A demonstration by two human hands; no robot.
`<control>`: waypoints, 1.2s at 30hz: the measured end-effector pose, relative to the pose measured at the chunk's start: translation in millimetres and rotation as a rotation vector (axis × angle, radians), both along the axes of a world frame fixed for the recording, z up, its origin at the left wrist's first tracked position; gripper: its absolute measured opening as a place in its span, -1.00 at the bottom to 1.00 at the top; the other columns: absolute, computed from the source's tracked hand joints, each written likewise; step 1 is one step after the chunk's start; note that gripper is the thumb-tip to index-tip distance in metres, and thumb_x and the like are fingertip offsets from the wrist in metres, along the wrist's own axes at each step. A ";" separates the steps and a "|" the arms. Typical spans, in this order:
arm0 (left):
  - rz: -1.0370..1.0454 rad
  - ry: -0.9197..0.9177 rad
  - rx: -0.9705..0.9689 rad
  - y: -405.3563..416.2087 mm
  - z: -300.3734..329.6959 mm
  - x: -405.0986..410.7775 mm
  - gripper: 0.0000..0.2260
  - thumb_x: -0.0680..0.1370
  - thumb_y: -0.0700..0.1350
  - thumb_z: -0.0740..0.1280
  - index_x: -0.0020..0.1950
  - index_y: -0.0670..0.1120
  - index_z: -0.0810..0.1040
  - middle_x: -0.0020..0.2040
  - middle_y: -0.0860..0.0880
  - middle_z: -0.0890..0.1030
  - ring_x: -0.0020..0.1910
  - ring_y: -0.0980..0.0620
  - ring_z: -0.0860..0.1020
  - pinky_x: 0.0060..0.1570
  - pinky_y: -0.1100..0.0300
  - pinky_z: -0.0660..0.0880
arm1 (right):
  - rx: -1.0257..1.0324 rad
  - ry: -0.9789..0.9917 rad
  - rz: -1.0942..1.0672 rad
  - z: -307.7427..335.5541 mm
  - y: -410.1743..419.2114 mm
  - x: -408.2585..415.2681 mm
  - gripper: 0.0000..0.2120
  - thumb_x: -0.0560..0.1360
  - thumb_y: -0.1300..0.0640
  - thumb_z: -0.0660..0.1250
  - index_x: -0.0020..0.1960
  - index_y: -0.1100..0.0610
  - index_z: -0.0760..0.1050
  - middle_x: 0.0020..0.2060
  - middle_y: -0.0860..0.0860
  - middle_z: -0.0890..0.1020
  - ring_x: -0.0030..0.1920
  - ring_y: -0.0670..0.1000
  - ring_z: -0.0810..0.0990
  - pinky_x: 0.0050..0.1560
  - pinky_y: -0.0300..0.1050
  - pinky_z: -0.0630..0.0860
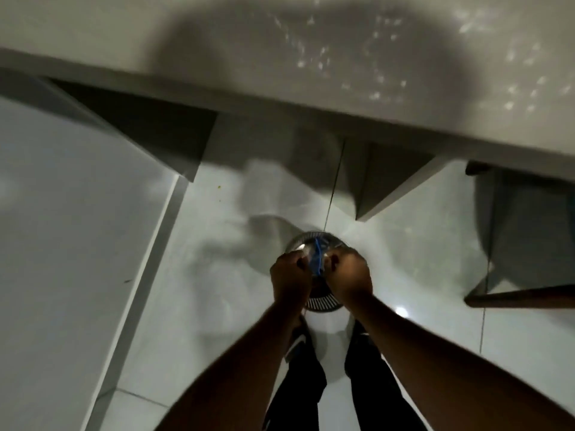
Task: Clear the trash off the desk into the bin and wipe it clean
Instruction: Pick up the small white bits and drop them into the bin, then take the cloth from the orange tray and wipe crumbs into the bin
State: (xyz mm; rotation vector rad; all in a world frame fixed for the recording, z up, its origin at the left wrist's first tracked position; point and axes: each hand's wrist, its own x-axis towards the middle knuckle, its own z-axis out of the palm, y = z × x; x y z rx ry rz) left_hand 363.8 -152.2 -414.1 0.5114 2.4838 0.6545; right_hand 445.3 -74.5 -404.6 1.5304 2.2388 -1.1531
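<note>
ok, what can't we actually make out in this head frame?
- Round slotted metal bin: inside hidden by both hands, head view.
- Clear crumpled wrapper with blue strip: too small and blurred to identify.
- Left hand and right hand: fingers curled away, grip unclear.
- White desk top: cut off by top edge; remaining trash unknown.
- Dark wooden chair: cut off at right.

We look straight down at both hands held together above a round slatted bin (314, 303) on the tiled floor (217, 275). The left hand (291, 276) and right hand (350, 275) are each closed on a crumpled blue-and-clear wrapper (315, 259) between them. The white tabletop (280, 57) spans the upper frame.
</note>
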 end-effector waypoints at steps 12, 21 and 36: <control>-0.173 0.465 0.334 -25.0 245.1 -12.5 -0.63 0.59 -0.06 0.17 0.33 -0.15 0.51 0.24 -0.12 0.64 0.24 0.05 0.50 0.34 0.57 0.17 | 0.356 0.582 0.194 232.1 -7.3 11.1 -0.58 0.58 0.12 0.14 0.42 0.17 0.40 0.42 0.07 0.46 0.44 -0.09 0.37 0.45 -0.27 0.26; -0.524 0.606 0.458 221.7 473.3 -20.1 -0.46 0.59 -0.05 0.14 0.47 -0.39 0.30 0.47 -0.37 0.35 0.49 -0.31 0.31 0.51 -0.13 0.26 | 0.778 0.516 0.053 450.9 212.9 23.3 -0.54 0.62 0.19 0.16 0.46 0.38 0.26 0.47 0.32 0.32 0.51 0.26 0.25 0.51 0.20 0.20; -0.901 0.644 0.080 487.9 408.2 88.3 -0.33 0.60 0.13 0.12 0.59 -0.20 0.05 0.61 -0.24 0.07 0.61 -0.19 0.00 0.60 -0.11 0.01 | 0.369 -0.049 -0.112 390.3 486.8 159.2 -0.44 0.60 0.06 0.22 0.52 0.21 0.16 0.42 0.21 0.41 0.42 0.19 0.39 0.45 0.06 0.30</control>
